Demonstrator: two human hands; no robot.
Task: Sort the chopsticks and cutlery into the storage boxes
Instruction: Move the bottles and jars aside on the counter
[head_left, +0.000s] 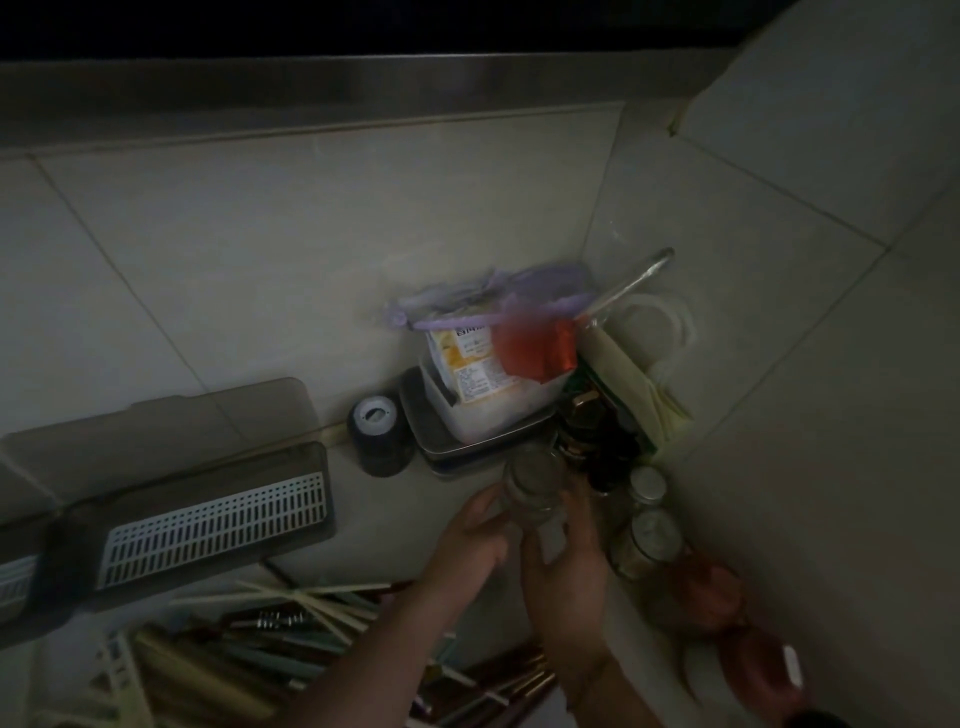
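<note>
head cam | looks steeply down, close over counter corner (613, 291) | dim, possibly motion-blurred

Smoky grey translucent storage box (208, 488) – white slotted grid insert (218, 530) inside. Pale cream and wood-brown chopsticks (291, 618). Black jar (379, 436) with white cap. Lilac bag (493, 296) on a white tub (493, 410), orange-yellow label – red wrapper (535, 348) alongside. Off-white wall tiles (260, 234).

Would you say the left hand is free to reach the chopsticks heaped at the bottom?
Probably not yet: the left hand and right hand both hold a glass jar; the chopsticks lie unobstructed below.
</note>
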